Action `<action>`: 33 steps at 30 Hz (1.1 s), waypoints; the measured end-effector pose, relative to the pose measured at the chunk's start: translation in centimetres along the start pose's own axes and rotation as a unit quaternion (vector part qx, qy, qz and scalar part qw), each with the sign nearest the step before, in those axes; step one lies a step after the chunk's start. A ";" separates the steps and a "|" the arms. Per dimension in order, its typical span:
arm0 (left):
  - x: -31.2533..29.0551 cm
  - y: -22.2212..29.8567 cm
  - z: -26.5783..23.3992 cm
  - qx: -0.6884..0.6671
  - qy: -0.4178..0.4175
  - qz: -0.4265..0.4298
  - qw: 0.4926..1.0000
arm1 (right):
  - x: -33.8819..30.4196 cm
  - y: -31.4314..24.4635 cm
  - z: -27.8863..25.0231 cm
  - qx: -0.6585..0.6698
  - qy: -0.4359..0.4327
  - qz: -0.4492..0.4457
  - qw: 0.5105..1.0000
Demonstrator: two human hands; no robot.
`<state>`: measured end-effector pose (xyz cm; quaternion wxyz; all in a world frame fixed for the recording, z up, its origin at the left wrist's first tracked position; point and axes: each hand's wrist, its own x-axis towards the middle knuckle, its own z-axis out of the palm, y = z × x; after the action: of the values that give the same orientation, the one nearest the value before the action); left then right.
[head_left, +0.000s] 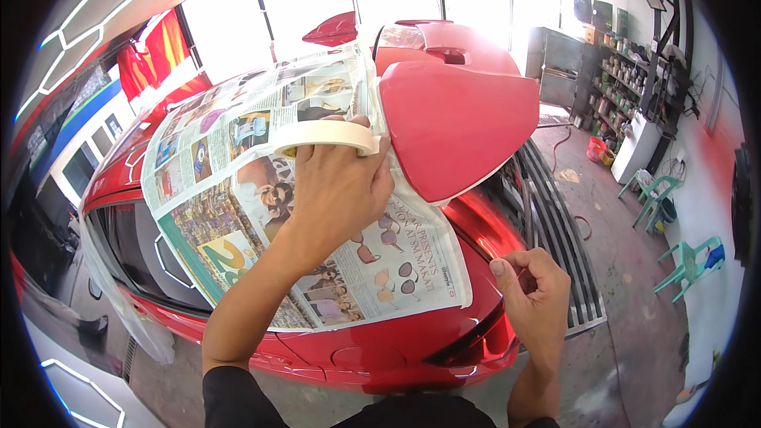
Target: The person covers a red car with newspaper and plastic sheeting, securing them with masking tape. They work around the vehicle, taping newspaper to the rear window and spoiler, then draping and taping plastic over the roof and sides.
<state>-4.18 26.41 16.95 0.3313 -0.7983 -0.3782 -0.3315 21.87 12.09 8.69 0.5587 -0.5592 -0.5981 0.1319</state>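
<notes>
My left hand (337, 190) reaches over the car and is closed on a roll of cream masking tape (321, 134). Beneath that hand, newspaper sheets (226, 226) cover part of the red car's (372, 353) roof and rear. Along their right side stands a matte red rear spoiler (460, 123), with pale tape or paper at its lower edge. My right hand (535, 293) hovers beside the tail light (479, 349), thumb and fingers curled together. Whatever those fingers pinch, if anything, is too small to make out.
Black ribbed floor grating (551, 230) runs behind the car. Farther right stand green plastic chairs (688, 265), a red bucket (596, 148) and shelves of cans (618, 83). Clear plastic sheeting (147, 317) hangs along the car's left side.
</notes>
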 end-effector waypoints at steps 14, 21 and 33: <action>10.5 -6.2 2.0 -0.034 -0.245 -0.167 0.954 | 0.1 1.1 -1.0 -0.009 0.003 -0.001 1.000; 15.3 -10.6 8.8 -0.052 -0.353 -0.174 0.918 | 0.2 2.6 -2.5 -0.029 0.003 0.006 1.000; 19.0 -20.4 15.2 0.077 -0.395 -0.247 0.882 | -1.7 4.8 -3.0 0.018 -0.043 0.035 0.998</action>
<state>-7.31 55.61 28.95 0.1223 -0.7161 -0.6866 -0.0300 26.41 10.94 5.07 0.5371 -0.5636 -0.5993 0.1864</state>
